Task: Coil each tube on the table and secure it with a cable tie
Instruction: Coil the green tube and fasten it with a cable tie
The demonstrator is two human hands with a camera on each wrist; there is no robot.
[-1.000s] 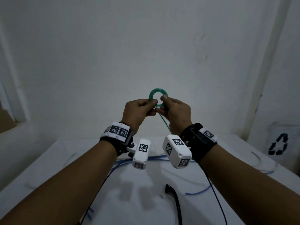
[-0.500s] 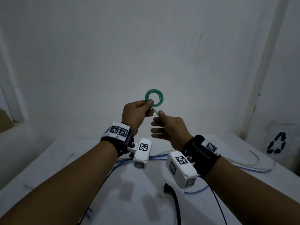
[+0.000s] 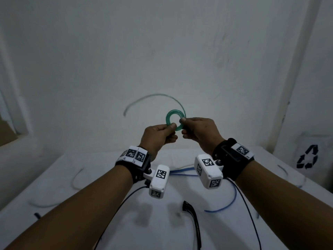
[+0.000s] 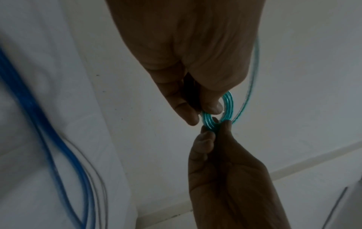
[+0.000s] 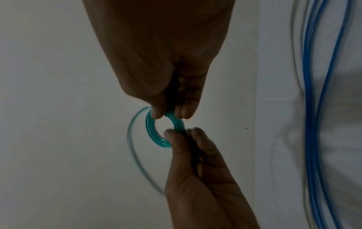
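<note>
Table, white cover, spans the lower head view. On it: blue tube looping at right-centre, a pale tube curving at left, a bundle of black ties near the front edge, and dark cables running off toward the viewer. A white bag with a recycling mark sits at far right against the wall.

Both forearms are raised above the table, hands meeting in front of the wall.

Left hand: thumb and forefinger pinch the lower-left rim of the green coil; other fingers curled under.

Right hand: thumb and fingertips pinch the coil's right rim.

Coil is held in the air between the two hands, well clear of the table, several tight turns, open centre visible. Its free tail arcs up and over from the right rim toward the left, blurred; end hangs loose in air.
</note>
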